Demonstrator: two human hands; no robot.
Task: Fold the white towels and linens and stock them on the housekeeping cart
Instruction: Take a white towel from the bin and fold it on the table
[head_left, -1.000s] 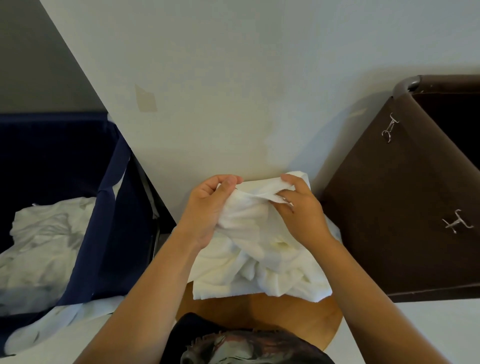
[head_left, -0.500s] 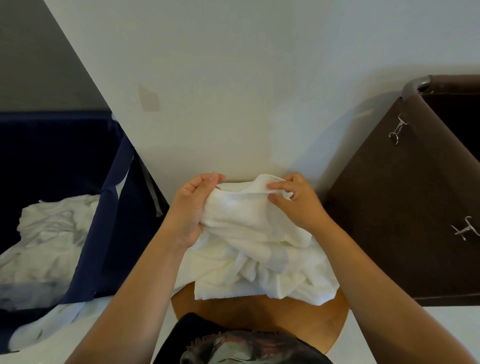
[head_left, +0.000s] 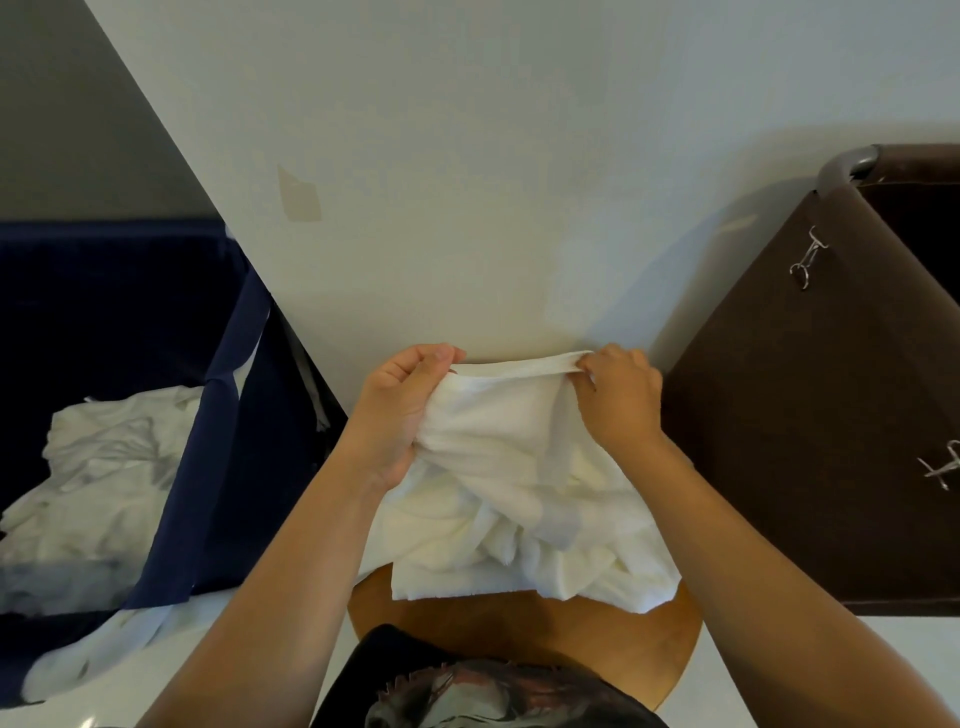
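Observation:
A crumpled white towel (head_left: 514, 499) hangs in front of me, its lower part bunched over a round wooden stool (head_left: 524, 629). My left hand (head_left: 400, 410) grips the towel's top edge at the left. My right hand (head_left: 618, 400) pinches the same edge at the right. Between the hands the hem is stretched out in a straight band against the wall. More white linens (head_left: 88, 483) lie piled in a dark blue cloth bin (head_left: 218, 415) at the left.
A brown fabric hamper (head_left: 810, 415) with metal clips (head_left: 804, 260) stands at the right, close to my right forearm. A pale wall (head_left: 493, 156) rises directly behind the towel. White floor shows at the bottom right.
My hands have drawn apart along the towel's top edge. The bunched hem between them is now pulled out straight, and the towel hangs wider.

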